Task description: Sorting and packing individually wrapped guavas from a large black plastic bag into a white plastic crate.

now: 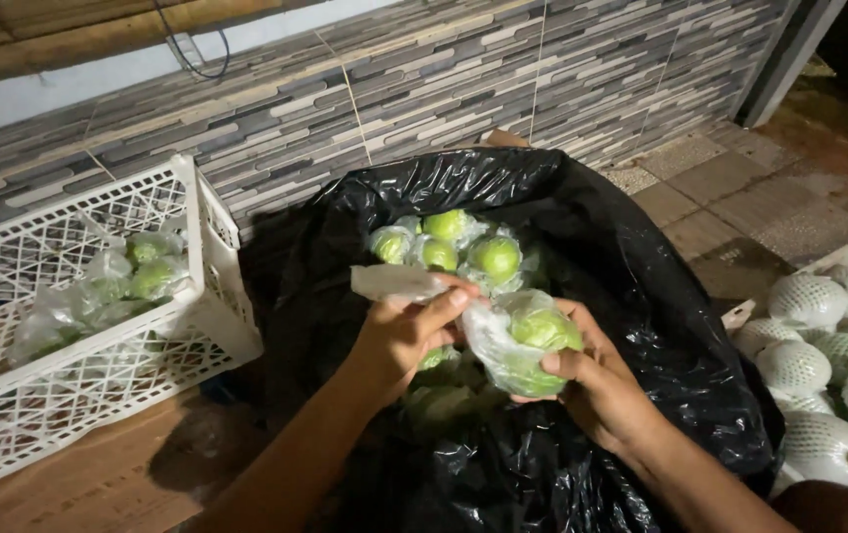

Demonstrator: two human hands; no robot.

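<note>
Filling the middle, a black plastic sack [641, 296] holds bagged green fruit [454, 247]. Over it, the right hand [597, 380] cups one green fruit [542, 331] in a clear bag while the left hand [404, 331] pinches the wrapper's loose end [394, 281]; the step looks like unwrapping, needing a steady pull. Deeper fruit stays hidden; the white crate [202, 326] is cut off.

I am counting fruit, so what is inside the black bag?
The black bag holds green fruits wrapped in clear plastic. Any deeper fruit is hidden by the top ones and both hands.
</note>
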